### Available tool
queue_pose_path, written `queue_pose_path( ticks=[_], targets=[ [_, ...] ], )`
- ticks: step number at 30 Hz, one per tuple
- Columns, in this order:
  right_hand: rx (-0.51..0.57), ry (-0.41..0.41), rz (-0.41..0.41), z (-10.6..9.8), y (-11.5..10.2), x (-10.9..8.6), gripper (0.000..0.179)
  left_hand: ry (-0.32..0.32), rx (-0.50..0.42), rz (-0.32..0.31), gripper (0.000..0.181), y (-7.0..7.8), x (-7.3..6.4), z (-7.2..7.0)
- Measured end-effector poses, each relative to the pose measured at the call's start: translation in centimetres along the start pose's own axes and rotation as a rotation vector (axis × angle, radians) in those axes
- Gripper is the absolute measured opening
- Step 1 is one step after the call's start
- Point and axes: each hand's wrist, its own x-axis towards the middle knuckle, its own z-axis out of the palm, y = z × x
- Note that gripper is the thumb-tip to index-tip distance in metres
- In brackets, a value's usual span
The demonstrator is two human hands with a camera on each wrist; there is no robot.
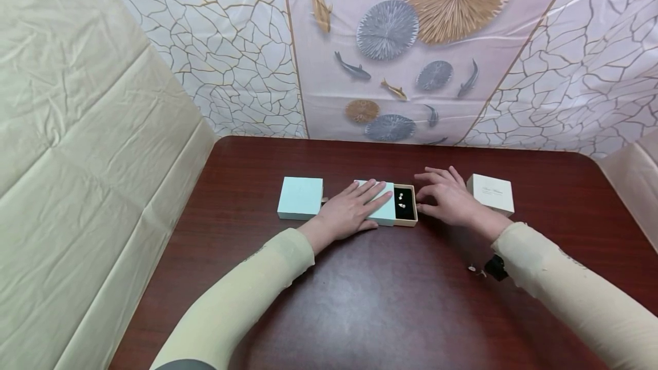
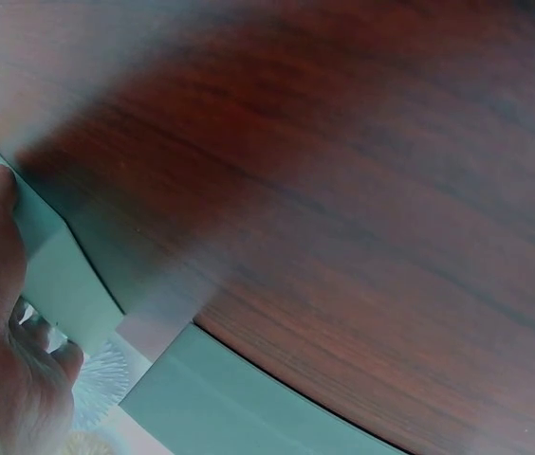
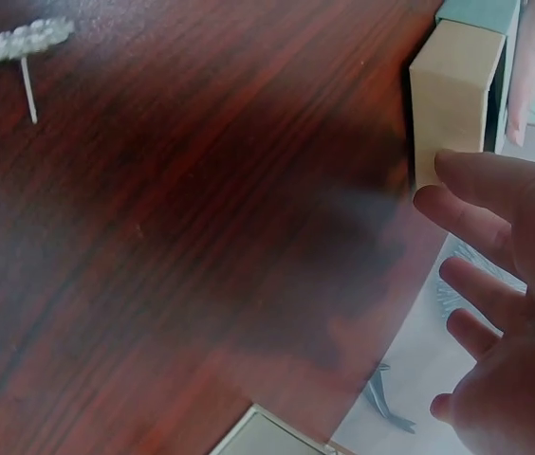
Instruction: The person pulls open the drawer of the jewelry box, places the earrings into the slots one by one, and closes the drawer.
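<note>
1. Box (image 1: 388,213) sat on the desk (image 1: 370,307), long axis left-to-right, protruding tray (image 1: 406,222) pointing right.
2. Left hand (image 1: 352,209) lay across box, fingers spread.
3. Right hand (image 1: 446,197), loosely open, was at tray's end.

1. A dark red-brown wood-grain tabletop (image 1: 247,181) is extending across the lower area, its far corners rounding off.
2. A creased cream fabric panel (image 1: 77,101) is lining the left side; a pale panel (image 1: 645,179) is bordering the right edge.
3. Behind the tabletop, a pinkish centre panel (image 1: 329,84) is displaying gold and grey lily-pad discs (image 1: 388,30) and fish motifs (image 1: 321,1).
4. White crackle-patterned panels (image 1: 247,27) are flanking it, carrying gold-brown lines.
5. Light is forming a soft glare (image 1: 354,296) on the tabletop.
</note>
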Motion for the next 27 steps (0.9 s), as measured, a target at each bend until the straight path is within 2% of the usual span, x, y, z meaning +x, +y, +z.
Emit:
queue_pose_path(
  ticks=[11,18,27],
  targets=[
    [0.035,0.0,0.025,0.59,-0.12,0.22,0.02,-0.004,0.006,0.0,0.076,0.03,0.03,0.09],
    [0.047,-0.013,0.032,0.72,-0.47,0.47,0.021,-0.006,0.008,0.003,0.075,-0.05,0.0,0.08],
    [0.052,0.005,0.001,0.91,-0.92,0.99,0.021,-0.005,0.015,0.003,0.075,-0.04,0.03,0.13]
  ],
)
